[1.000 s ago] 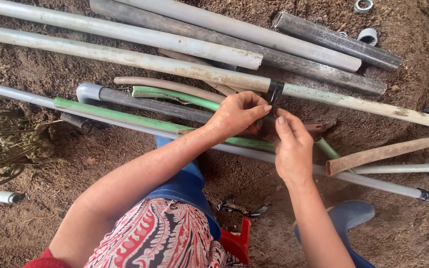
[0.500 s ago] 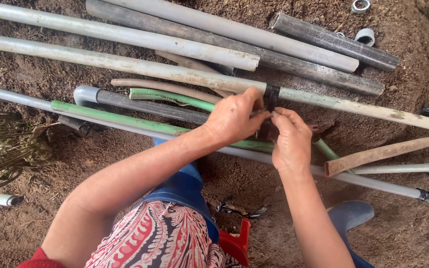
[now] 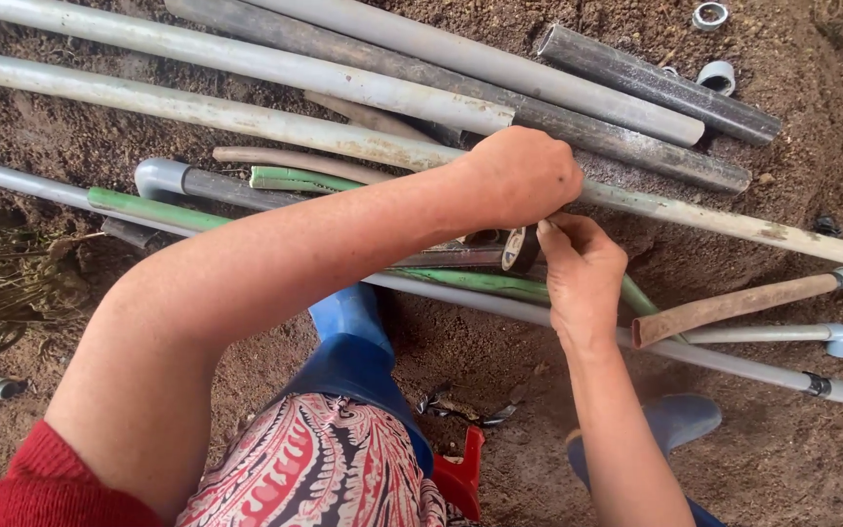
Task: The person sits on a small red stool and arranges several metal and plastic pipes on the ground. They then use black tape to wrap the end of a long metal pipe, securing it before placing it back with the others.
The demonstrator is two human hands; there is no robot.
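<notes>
Two hands meet over the long grey pipe (image 3: 246, 115) in our head view. Our left hand (image 3: 519, 176) curls closed over the pipe, though we cannot tell what its fingers pinch. Our right hand (image 3: 582, 278) grips the black tape roll (image 3: 520, 248) just beneath the pipe, above the green pipe (image 3: 480, 282). Brown soil (image 3: 782, 459) lies all around.

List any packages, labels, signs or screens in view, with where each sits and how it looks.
None in view: no package, label, sign or screen.
Nearest to one: a dark tape roll, round, at the right hand, below the left hand, over grey and green pipes on soil.
</notes>
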